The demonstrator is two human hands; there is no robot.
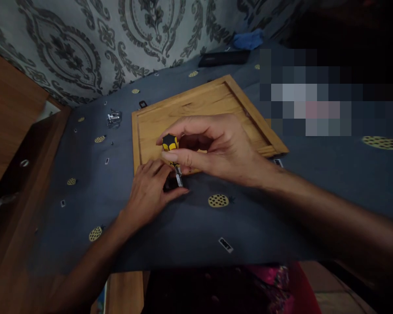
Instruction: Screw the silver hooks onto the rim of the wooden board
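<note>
Head view: the right hand (pixel 216 148) comes in from the right with its thumb and fingers closed on the yellow and black handle of a screwdriver (pixel 170 143). The handle's black end faces up toward the camera, and the tool points down near the front left corner of a framed wooden panel (pixel 190 104). Just under the handle shows a bright metal piece (pixel 179 179); whether the tip sits in it is too small to tell.

The left hand (pixel 149 185) reaches in from the lower left to that same corner, its fingers bent over the panel and its thumb stretched out beside the metal piece. Whether those fingers grip the metal, the panel or both cannot be told.

The panel lies flat, set at an angle, on a dark blue cloth (pixel 170 235) printed with yellow pineapples. Left of the panel, and apart from it, is a small cluster of shiny metal parts (pixel 114 117). A black loop (pixel 143 104) shows at the panel's far left edge. Farther back lie a long black object (pixel 224 59) and a crumpled blue cloth (pixel 249 39), before a patterned curtain (pixel 150 26). Wooden furniture (pixel 16 122) stands at the left.
</note>
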